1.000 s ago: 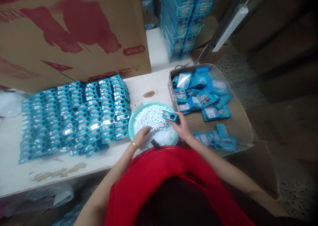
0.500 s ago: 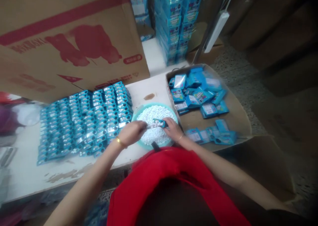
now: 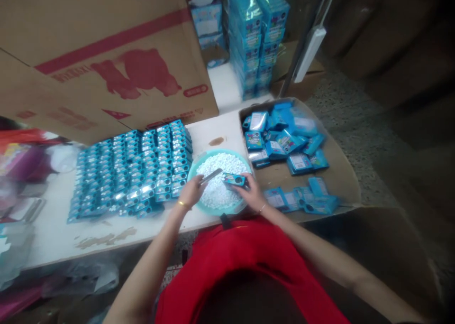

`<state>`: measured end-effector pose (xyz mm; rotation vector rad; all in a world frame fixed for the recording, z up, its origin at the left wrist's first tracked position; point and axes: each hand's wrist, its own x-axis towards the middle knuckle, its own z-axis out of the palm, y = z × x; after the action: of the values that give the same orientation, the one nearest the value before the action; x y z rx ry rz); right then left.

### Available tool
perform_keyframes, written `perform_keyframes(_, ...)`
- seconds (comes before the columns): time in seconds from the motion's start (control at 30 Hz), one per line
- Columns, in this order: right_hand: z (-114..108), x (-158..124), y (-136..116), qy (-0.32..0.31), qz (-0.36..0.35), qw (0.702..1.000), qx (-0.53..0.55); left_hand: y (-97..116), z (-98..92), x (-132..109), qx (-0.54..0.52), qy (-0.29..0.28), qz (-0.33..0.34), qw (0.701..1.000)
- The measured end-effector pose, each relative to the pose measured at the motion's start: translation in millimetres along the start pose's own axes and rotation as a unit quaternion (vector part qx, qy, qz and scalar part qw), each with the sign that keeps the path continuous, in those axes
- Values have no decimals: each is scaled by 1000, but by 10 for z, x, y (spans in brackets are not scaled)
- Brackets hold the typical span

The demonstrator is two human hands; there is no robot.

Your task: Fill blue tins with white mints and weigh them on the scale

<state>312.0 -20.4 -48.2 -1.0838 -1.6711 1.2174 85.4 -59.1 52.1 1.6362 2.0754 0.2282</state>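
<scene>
Over a pale turquoise bowl (image 3: pixel 194 197) full of small white candies (image 3: pixel 216 196), my two hands face each other. My left hand (image 3: pixel 191 190) is closed on a narrow grey scoop (image 3: pixel 212 174), whose length points towards the right. Between the fingers of my right hand (image 3: pixel 253 193) is a small blue candy box (image 3: pixel 234 179), tilted, with a dark round hole in its visible side. A few white candies show at the box's left end. The scoop's tip and the box are close but apart.
Rows of blue boxes (image 3: pixel 131 172) stand left of the bowl. A cardboard tray (image 3: pixel 341 177) at the right holds loose blue boxes (image 3: pixel 280 129). Behind are a big carton (image 3: pixel 142 39) and wrapped stacks of blue boxes (image 3: pixel 252 39). The table's front edge runs below the bowl.
The scoop carried white candies against the box; now it looks bare and has drawn back from it. The box has turned, showing its holed side. The view has shifted slightly.
</scene>
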Motion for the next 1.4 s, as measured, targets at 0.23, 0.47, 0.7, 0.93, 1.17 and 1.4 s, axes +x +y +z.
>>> perform_keyframes(0.23,43,-134,-69,-80,1,997,6,114,799,-394,-110,102,150,977)
perform_keyframes(0.47,338,-325,-216,-121,-30,991,-38,43,786,-774,65,116,205,970)
perform_keyframes(0.7,1272,-508,-587,-205,-71,976,13,-941,257,-1412,57,143,225,962)
perform_keyframes(0.93,2594,-832,-996,-286,-51,955,63,-2227,-133,-2113,-5,153,253,955)
perform_keyframes(1.17,3770,-994,-1225,-308,-63,948,56,-3196,-389,-2459,-12,115,205,972)
perform_keyframes(1.4,5265,-1007,-1065,-313,-65,946,56,-4304,-418,-2603,-145,224,6,964)
